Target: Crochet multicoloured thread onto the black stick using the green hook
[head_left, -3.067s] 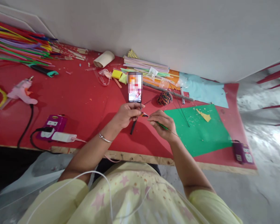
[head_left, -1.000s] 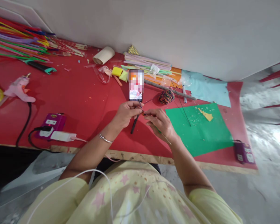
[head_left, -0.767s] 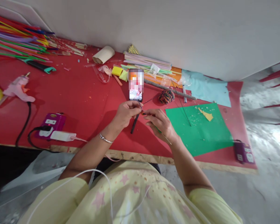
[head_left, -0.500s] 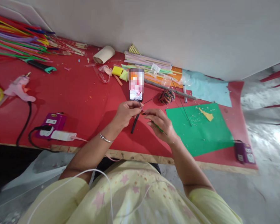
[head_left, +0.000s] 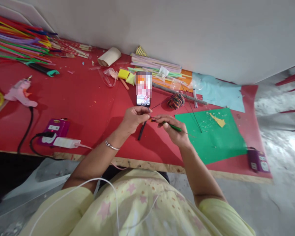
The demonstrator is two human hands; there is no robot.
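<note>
My left hand (head_left: 135, 119) is closed in a pinch on a small piece of multicoloured yarn (head_left: 152, 120), with the strand running back to the yarn ball (head_left: 176, 101). A black strip (head_left: 142, 131) slants down beneath its fingers; whether the hand holds it I cannot tell. My right hand (head_left: 175, 131) is closed around a crochet hook with a green handle (head_left: 175, 127), its tip end pointing at the yarn between the hands. Just beyond the left fingers a phone (head_left: 144, 88) faces me with its screen lit.
On the red table (head_left: 88, 98) lie a green sheet (head_left: 206, 144), a grey stick (head_left: 172, 91) and a pink glue gun (head_left: 19, 91). A purple power strip (head_left: 57, 127) is at front left, another purple socket box (head_left: 257, 160) at front right. Coloured strips (head_left: 19, 39) fill the back left.
My right hand has turned, and the hook's green handle now shows along its upper side, pointing right. The left hand stays almost where it was.
</note>
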